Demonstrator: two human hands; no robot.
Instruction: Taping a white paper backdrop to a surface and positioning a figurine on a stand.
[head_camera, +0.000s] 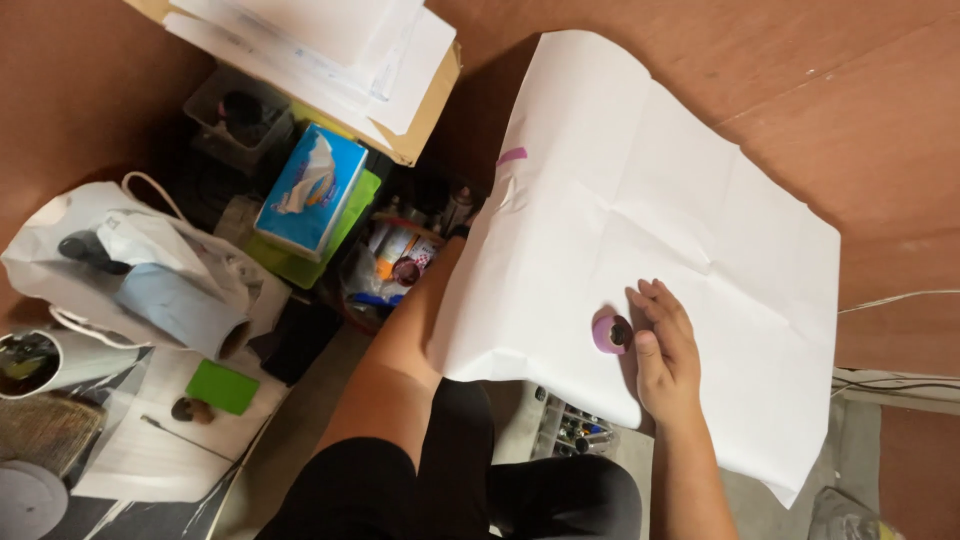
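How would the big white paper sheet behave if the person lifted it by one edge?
The paper sheet would probably flop and bend, since it is thin, creased and already hangs over the knee. It looks light, so it may slide easily. The small purple cup beside the right hand might roll off.

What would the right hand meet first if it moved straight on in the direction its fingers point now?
The right hand lies on the white paper sheet, fingers pointing up and slightly left. The purple roll of tape sits beside the thumb, off that line. Ahead lies only bare paper, so the way looks free.
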